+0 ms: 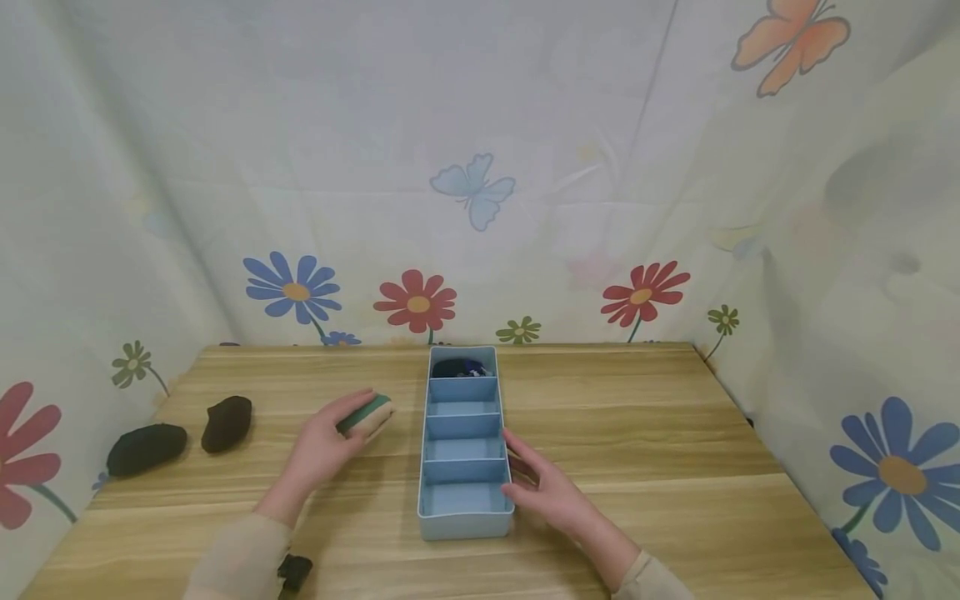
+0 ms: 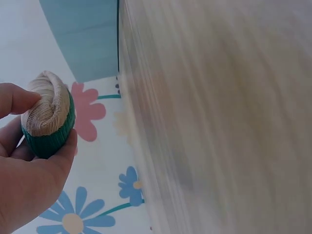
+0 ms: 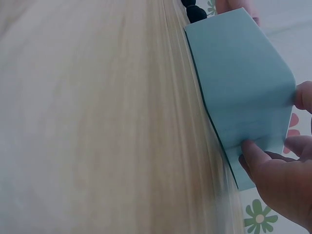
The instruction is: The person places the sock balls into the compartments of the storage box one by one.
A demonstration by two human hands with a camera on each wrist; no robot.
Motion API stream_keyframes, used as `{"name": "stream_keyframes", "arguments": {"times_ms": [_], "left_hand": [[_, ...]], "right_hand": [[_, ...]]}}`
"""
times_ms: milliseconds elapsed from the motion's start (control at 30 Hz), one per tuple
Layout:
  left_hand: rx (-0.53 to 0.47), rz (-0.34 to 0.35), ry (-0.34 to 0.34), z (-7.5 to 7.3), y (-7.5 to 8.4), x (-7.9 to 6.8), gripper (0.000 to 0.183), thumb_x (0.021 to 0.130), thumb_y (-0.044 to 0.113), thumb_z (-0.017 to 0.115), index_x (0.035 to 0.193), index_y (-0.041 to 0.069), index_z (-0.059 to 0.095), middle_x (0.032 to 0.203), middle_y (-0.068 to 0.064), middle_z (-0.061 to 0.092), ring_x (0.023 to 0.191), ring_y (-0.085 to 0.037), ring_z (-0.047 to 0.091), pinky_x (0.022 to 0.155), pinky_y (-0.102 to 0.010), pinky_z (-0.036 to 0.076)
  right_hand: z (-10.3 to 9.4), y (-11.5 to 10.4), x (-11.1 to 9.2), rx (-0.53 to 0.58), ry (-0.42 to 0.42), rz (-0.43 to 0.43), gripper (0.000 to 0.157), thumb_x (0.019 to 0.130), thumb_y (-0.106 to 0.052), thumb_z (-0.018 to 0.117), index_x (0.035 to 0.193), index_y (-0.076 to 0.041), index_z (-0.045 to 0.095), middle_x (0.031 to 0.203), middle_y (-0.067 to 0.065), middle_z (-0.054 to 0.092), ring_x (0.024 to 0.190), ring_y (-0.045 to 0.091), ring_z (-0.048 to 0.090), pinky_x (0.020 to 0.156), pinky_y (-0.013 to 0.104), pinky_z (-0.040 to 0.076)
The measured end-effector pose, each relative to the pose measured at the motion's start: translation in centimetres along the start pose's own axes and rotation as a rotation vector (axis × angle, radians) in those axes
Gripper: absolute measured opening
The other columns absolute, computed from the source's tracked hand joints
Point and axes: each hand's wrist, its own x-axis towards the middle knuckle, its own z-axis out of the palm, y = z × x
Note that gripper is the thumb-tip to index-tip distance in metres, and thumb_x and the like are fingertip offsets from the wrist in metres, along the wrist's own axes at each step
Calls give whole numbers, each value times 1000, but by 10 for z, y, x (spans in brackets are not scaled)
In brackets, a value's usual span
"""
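Observation:
A rolled sock bundle, green with a cream ribbed cuff, is pinched between the thumb and fingers of my left hand, above the table and left of the box. The left wrist view shows the folded cream cuff close up. A long light-blue divided box stands lengthwise on the table, with dark rolled socks in its farthest compartment. Against the box's right side rests my right hand, its fingers fairly straight, touching the wall and rim; the right wrist view shows fingertips on the blue wall.
Two dark rolled bundles lie on the left of the wooden table. A small black object is beside my left sleeve at the near edge. Flower-printed cloth hangs behind and at both sides.

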Motion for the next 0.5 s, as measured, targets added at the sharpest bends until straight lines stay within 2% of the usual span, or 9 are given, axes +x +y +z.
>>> {"name": "stream_keyframes", "arguments": {"times_ms": [67, 300, 500], "left_hand": [[-1, 8, 7, 3, 2, 3, 55, 85, -4, 66, 139, 6, 58, 143, -17, 53, 127, -41, 49, 101, -58, 43], [-12, -39, -10, 10, 18, 14, 56, 87, 3, 69, 141, 12, 57, 144, -14, 52, 129, -39, 48, 103, -57, 42], [-19, -7, -8, 14, 28, 24, 56, 87, 3, 70, 141, 12, 57, 143, -14, 53, 129, -38, 48, 103, -56, 43]], "right_hand": [[0, 0, 0, 2, 0, -6, 77, 93, -2, 65, 156, -1, 21, 159, 27, 20, 140, 46, 31, 112, 49, 29], [1, -1, 0, -3, 4, -16, 77, 93, -2, 65, 156, 0, 21, 158, 28, 20, 139, 47, 31, 112, 50, 30], [1, -2, 0, 2, -3, -10, 76, 94, -1, 64, 156, 1, 21, 159, 28, 19, 140, 47, 31, 112, 50, 30]]}}
